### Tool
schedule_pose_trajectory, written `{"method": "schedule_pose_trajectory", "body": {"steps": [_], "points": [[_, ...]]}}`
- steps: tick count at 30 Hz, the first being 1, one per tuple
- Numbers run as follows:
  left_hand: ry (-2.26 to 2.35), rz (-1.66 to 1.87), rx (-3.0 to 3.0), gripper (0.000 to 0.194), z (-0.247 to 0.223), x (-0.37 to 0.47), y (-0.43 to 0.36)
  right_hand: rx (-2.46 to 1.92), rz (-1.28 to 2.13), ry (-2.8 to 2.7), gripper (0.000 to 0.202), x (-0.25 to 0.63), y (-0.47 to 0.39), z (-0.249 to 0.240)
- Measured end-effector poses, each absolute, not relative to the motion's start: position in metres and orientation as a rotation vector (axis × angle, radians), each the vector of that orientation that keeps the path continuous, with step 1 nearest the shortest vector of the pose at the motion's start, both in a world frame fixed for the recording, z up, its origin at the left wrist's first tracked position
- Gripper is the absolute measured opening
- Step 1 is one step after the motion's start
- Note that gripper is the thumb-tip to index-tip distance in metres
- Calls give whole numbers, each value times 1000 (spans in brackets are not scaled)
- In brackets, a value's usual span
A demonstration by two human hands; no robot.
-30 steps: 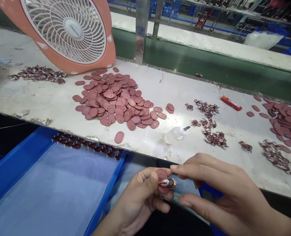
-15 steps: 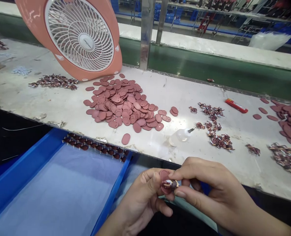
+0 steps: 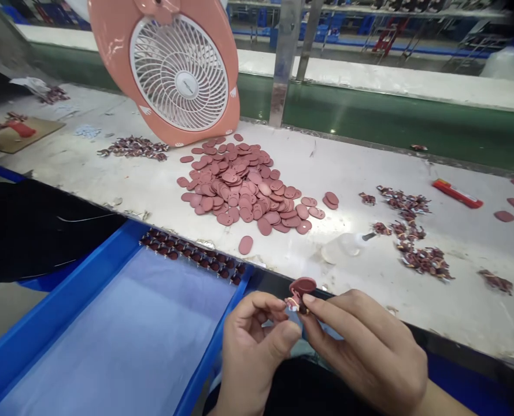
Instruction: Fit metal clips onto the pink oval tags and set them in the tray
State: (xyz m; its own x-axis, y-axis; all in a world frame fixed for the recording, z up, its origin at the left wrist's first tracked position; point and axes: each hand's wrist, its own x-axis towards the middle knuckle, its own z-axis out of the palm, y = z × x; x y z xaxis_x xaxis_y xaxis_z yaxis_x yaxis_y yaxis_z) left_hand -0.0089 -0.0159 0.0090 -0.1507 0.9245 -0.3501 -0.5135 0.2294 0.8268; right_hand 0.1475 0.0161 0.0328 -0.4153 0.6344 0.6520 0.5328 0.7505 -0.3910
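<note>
A small brown figurine (image 3: 295, 304) with white and yellowish bits is joined to or pressed against a reddish-brown oval disc (image 3: 303, 285). My right hand (image 3: 369, 341) pinches the pair between thumb and fingers, in front of the table edge. Beside it my left hand (image 3: 257, 341) is loosely curled, its thumb and index finger apart. The left index fingertip is close to the figurine; whether they touch I cannot tell. On the table lie a large heap of similar oval discs (image 3: 239, 185) and a scatter of small brown figurines (image 3: 425, 260).
An orange fan (image 3: 185, 84) stands behind the disc heap. A clear bottle with a dark tip (image 3: 346, 245) and a red box (image 3: 456, 193) lie on the table. Below its edge, a blue tray (image 3: 109, 341) holds rows of dark pieces. Dark clothing (image 3: 44, 225) shows at left.
The view has swung left. My left fingers have loosened from the disc, which my right hand now holds with the figurine. The disc has turned so that it stands above the figurine.
</note>
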Motion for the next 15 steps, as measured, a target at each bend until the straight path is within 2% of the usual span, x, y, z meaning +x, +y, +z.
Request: {"method": "schedule_pose_trajectory", "body": {"steps": [5, 9, 15], "points": [[1263, 1371, 498, 23, 14, -14, -17, -743, 149, -2123, 26, 126, 20, 12], [1380, 1373, 428, 26, 11, -24, -20, -725, 156, -2167, 22, 109, 22, 10], [1870, 1270, 537, 36, -39, -94, -3, -742, 191, -2288, 10, 118, 0, 24]]}}
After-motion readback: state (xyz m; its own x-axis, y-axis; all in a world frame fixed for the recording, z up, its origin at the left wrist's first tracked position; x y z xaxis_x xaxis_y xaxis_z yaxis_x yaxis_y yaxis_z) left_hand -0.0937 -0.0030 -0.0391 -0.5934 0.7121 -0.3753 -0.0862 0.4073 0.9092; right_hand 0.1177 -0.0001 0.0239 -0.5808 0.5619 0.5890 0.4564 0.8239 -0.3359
